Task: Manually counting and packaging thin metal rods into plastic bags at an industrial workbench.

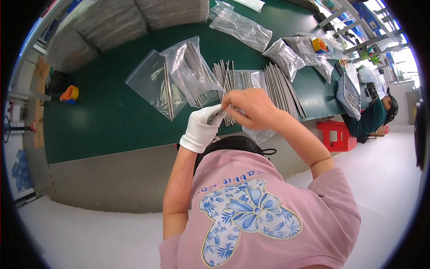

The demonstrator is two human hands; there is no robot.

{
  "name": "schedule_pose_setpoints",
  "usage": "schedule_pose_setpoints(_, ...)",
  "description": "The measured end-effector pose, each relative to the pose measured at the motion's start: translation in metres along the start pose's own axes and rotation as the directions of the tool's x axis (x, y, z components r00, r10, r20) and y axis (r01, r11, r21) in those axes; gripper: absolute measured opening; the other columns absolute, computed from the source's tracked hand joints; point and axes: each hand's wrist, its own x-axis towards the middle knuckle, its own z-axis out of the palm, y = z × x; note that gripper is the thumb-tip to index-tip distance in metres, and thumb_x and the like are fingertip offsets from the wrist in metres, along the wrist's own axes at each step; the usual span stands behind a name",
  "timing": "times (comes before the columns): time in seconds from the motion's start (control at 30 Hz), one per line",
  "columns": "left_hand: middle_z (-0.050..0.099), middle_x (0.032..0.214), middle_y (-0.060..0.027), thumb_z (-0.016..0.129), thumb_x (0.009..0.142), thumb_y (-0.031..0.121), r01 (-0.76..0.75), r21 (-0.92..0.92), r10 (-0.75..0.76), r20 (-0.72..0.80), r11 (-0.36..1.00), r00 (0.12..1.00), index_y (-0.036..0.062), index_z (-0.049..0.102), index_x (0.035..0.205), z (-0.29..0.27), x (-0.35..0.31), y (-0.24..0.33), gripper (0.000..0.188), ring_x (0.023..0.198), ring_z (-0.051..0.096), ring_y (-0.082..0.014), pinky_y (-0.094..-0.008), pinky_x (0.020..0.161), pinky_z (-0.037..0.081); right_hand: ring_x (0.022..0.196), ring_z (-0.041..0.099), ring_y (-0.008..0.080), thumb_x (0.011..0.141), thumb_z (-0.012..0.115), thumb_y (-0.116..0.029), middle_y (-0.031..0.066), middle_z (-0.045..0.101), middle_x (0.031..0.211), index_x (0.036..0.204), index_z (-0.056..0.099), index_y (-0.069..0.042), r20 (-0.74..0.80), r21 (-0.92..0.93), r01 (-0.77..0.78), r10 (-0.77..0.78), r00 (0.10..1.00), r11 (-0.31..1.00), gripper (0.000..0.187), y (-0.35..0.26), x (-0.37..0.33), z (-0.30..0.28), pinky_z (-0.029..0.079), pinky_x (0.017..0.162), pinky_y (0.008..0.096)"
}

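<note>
My left hand (199, 127), in a white glove, is wrapped round a bundle of thin metal tubes (214, 117), whose round ends point toward me. Close beside it, my bare right hand (251, 106) has its fingers bent together over the bundle's ends; whatever they pinch is hidden. Beyond my hands, more grey metal tubes (282, 92) lie side by side on a clear plastic bag. A smaller loose group of tubes (222, 74) is just left of them. Two tubes lie in a flat clear bag (152, 83), and several fill the clear bag (186, 58) overlapping it.
The green table (103, 116) carries an orange-yellow tape roll (69, 94) at left and another tape roll (319, 45) on packed bags (285, 58) at right. Wrapped stacks (112, 27) line the far left. A red stool (336, 135) and a person (374, 116) are at right.
</note>
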Motion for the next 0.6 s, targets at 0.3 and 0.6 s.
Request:
schedule_pose_setpoints(0.3,0.064,0.087,-0.0140,0.063,0.078,0.005,0.083,0.091,-0.094,0.131,0.992,0.987,0.0043,0.061,0.104,-0.006,0.001,0.000,0.025,0.076,0.063,-0.0246,-0.0286,0.069,0.048,0.060,0.057,0.0247,0.076,0.065,-0.020,0.0038,0.059,0.069,0.084,0.058,-0.012,0.064,-0.040,0.161,-0.159,0.985,0.986,0.013,0.020,0.000,0.021,0.043,0.051,0.0352)
schedule_pose_setpoints(0.6,0.065,0.095,-0.0085,0.059,0.085,0.006,0.205,-0.110,-0.212,-0.052,0.972,0.976,-0.0030,0.062,0.101,-0.013,0.000,-0.006,0.019,0.086,0.060,-0.0112,-0.0230,0.079,0.047,0.060,0.057,0.0260,0.080,0.058,-0.018,0.0059,0.056,0.066,0.078,0.053,-0.011,-0.198,-0.121,-0.037,0.012,0.980,0.992,0.009,0.048,0.029,-0.043,0.043,0.051,0.0372)
